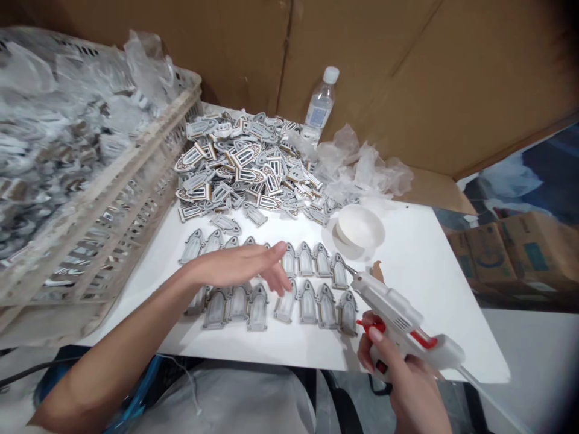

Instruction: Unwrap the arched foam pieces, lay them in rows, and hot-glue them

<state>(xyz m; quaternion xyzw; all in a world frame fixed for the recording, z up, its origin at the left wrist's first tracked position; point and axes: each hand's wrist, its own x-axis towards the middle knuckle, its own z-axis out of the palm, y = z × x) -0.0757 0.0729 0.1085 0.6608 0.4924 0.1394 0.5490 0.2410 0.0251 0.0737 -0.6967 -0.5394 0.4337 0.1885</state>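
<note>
My right hand (392, 367) is wrapped round the handle of a white hot glue gun (391, 304) with a red trigger. Its nozzle points left, right by the end piece (339, 271) of the back row. My left hand (246, 265) stretches palm down over two rows of small grey arch-shaped pieces (307, 302), fingers apart. Its fingertips are near a slightly tilted piece (284, 306) in the front row; whether they touch it I cannot tell. The hand and forearm hide part of both rows.
A heap of arch-shaped pieces (246, 160) lies at the back, beside a water bottle (320, 105) and crumpled plastic bags (362, 166). A white bowl (360, 228) stands right of the rows. The plastic crate (149, 150) on the left is full. Cardboard (362, 72) walls the back.
</note>
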